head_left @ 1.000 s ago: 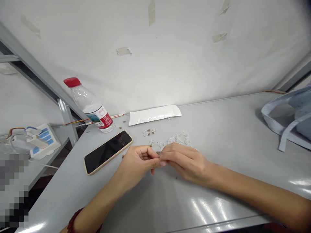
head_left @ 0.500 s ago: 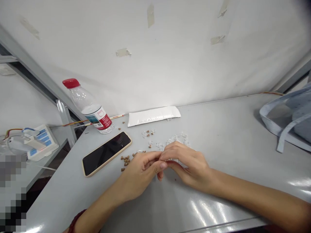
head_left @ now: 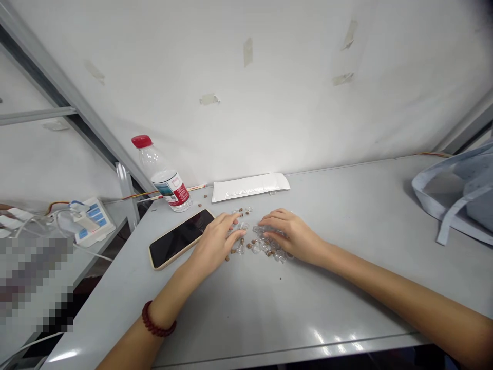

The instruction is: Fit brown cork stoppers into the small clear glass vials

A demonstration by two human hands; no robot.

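Observation:
Several tiny clear glass bottles and small brown corks lie loosely on the grey table, between and under my hands. My left hand is at the left side of them, its thumb and fingers apart, beside the phone. On the right, my right hand rests over part of the bottles with its fingers spread and slightly curled. Nothing is visible in the grip of either hand. The fingers and palms hide some of the small pieces.
A black phone in a beige case lies left of my left hand. Behind it stands a red-capped water bottle. A white packet lies by the wall. Light blue fabric sits far right, a power strip left.
My hands, together before, have moved apart, and the fingers have opened. More bottles and corks now show between them. The camera view has shifted, and the bracelet is now fully visible.

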